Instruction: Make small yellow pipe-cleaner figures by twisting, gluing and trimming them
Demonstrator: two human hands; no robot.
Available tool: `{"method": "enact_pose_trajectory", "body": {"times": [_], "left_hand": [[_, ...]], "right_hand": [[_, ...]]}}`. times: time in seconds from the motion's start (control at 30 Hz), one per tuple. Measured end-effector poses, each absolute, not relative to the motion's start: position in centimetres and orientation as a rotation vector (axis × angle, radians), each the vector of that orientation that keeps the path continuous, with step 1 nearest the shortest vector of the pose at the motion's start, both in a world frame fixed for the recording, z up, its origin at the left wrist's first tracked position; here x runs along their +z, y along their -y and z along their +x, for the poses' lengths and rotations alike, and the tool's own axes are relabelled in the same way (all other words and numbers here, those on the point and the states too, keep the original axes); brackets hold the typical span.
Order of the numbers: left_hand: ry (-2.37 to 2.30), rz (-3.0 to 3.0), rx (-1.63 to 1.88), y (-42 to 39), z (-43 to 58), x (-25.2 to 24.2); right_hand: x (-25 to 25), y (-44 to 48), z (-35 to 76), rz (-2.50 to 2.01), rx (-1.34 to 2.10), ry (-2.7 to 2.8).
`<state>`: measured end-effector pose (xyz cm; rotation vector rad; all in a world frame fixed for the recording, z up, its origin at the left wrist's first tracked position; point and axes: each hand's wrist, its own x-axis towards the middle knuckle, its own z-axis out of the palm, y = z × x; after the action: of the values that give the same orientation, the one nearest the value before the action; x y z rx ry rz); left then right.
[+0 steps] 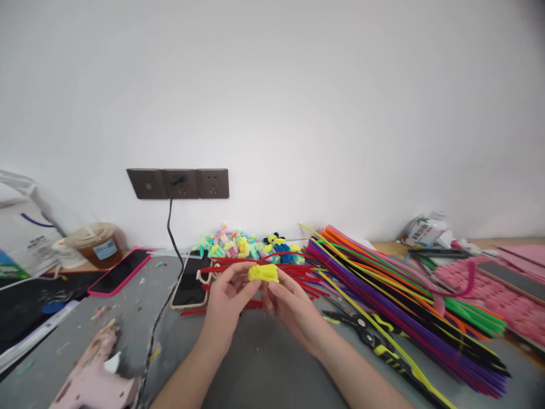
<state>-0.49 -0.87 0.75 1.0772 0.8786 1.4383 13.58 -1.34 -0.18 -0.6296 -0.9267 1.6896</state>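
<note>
Yellow fuzzy piece pinched crosswise between two hands

The yellow piece point(263, 273) is in the middle of the scene, held up over the desk point(259, 369), with the left hand point(227, 298) at its left end and the right hand point(293, 304) at its right. Its long axis runs roughly left to right, from one set of fingertips to the other, so it lies across the gap between the hands rather than pointing near to far. Neither hand is clearly nearer: both touch it. The grip on each side is a pinch, thumb on the near face and fingers behind; how firmly each presses cannot be told, as the far fingers are mostly hidden.

Beyond and around the hands lie red stems point(304, 274), and past those, by the wall, a heap of small pastel figures point(236, 247). A dark-screened phone point(191, 287) lies just left of the left hand. To the right of the right hand, black-and-yellow cutters point(370, 336) lie with their handles towards the near right, beside a thick bundle of coloured stems point(383, 301). At the near left, well apart from both hands, is a pink glue gun point(91, 380).
</note>
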Motion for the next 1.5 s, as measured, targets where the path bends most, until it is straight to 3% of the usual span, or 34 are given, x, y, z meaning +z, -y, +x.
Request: {"method": "enact_pose_trajectory", "body": {"times": [1.2, 1.5], "left_hand": [[-0.932, 1.17, 1.324, 0.3, -0.7, 0.5], [-0.981, 1.103, 1.297, 0.1, -0.9, 0.5]], "right_hand": [[-0.4, 0.6, 13.5, -0.785, 1.633, 0.897], [-0.1, -0.4, 14.9, -0.869, 1.389, 0.895]]}}
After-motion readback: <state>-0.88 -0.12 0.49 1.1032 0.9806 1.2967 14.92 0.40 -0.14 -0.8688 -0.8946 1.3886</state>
